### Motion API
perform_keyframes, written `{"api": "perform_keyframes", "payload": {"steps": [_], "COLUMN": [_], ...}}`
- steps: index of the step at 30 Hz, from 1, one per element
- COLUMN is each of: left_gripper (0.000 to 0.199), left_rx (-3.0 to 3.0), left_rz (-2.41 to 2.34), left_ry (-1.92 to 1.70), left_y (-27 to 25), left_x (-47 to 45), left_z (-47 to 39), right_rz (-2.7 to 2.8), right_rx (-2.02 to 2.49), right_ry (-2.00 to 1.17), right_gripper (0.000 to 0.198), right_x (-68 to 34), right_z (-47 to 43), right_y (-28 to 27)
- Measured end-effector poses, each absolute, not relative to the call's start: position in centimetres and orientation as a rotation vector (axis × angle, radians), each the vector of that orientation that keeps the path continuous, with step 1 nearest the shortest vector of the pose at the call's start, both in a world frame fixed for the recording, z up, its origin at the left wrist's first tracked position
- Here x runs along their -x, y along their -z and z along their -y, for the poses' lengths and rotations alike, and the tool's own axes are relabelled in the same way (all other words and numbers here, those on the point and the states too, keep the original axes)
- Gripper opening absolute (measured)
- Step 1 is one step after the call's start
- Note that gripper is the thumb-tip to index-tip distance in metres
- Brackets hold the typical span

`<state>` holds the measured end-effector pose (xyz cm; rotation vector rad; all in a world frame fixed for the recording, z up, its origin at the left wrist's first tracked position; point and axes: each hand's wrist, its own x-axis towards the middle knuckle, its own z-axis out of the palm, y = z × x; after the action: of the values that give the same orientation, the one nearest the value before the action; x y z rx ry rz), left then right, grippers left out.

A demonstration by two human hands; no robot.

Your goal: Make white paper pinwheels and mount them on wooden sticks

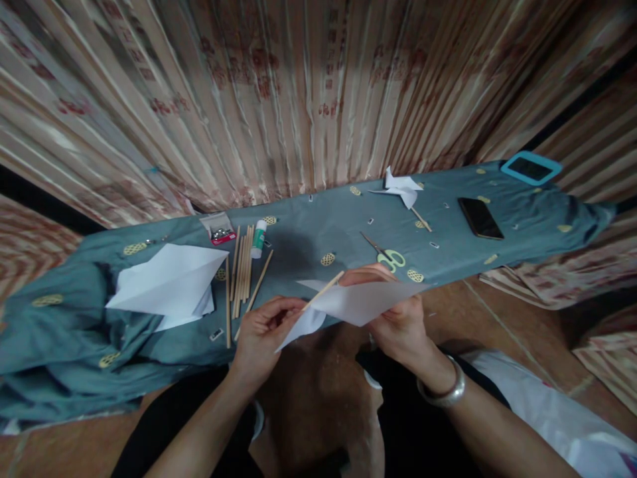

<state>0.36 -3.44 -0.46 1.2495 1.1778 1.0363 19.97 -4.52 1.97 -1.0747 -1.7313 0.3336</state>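
Observation:
Just over the table's near edge I hold a white paper pinwheel (361,302) with a thin wooden stick (323,290) lying against it. My left hand (263,328) pinches the stick's lower end, close to a paper blade. On the other side my right hand (398,325) grips the paper, with its fingers partly hidden behind the sheet. Beyond the right hand lie scissors (391,259) with light green handles. A finished-looking paper pinwheel (403,189) on a stick rests farther back. Several loose wooden sticks (243,269) lie left of my hands.
A stack of white paper (166,282) sits at the left. Near it are a small box of metal pins (219,229) and a green-and-white glue stick (259,239). To the right lie a dark phone (480,218) and a blue-framed tablet (531,168). Curtains hang behind the cloth-covered table (308,226).

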Motion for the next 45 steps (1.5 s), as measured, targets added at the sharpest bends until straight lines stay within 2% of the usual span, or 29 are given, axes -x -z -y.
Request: {"api": "perform_keyframes", "payload": {"steps": [6,12,20,36,45], "left_gripper": [0.009,0.008,0.007,0.011,0.012], "left_rx": [-1.227,-1.281,-1.498,-1.723,-1.904], "left_rz": [-1.146,-1.169,-1.224,-1.296,-1.319], "left_ry": [-1.049,-1.057,-1.153,-1.150,-1.149], "left_y": [0.2,0.0,1.5,1.9,2.0], "left_x": [-0.3,-0.4,0.1,-0.2,0.0], "left_z": [3.5,3.4,3.4,2.8,2.7], "right_rz": [1.705,1.659,1.382,0.870,0.703], "right_rx": [1.052,1.096,1.314,1.240,1.156], "right_ry": [-0.351,-0.428,-0.812,-1.264,-1.398], "right_gripper": [0.021,0.020,0.008,0.032,0.035], "right_x": [-19.9,-19.8,-19.8,-18.9,-18.3], "right_z": [4.5,4.6,4.5,2.2,2.1], "right_y": [-2.3,-2.4,-1.7,1.0,1.2]}}
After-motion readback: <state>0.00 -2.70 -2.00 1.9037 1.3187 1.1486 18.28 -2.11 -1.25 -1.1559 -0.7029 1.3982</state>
